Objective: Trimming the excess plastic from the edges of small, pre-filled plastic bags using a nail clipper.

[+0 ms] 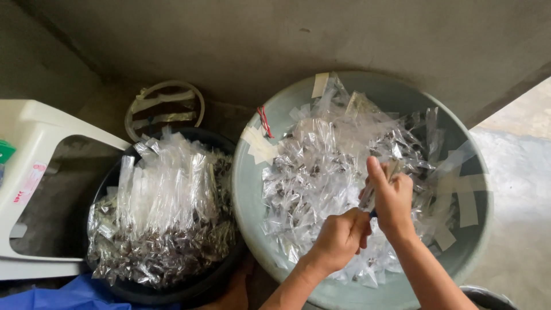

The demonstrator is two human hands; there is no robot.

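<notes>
Both my hands work over a large grey-green basin (249,189) filled with small clear plastic packets (313,172) that hold something dark. My right hand (391,198) grips one clear packet (376,186) upright, thumb pointing up along it. My left hand (341,236) is closed in a fist just below and left of it, touching the bottom of the same packet. A small dark object shows between the two hands; I cannot tell what it is.
A black round tub (189,290) at the left holds rows of filled clear packets (163,212). A white plastic stool (34,143) stands at the far left, blue cloth (63,295) below it. A roll of tape (165,103) leans on the concrete wall. Tape strips stick to the basin's wall.
</notes>
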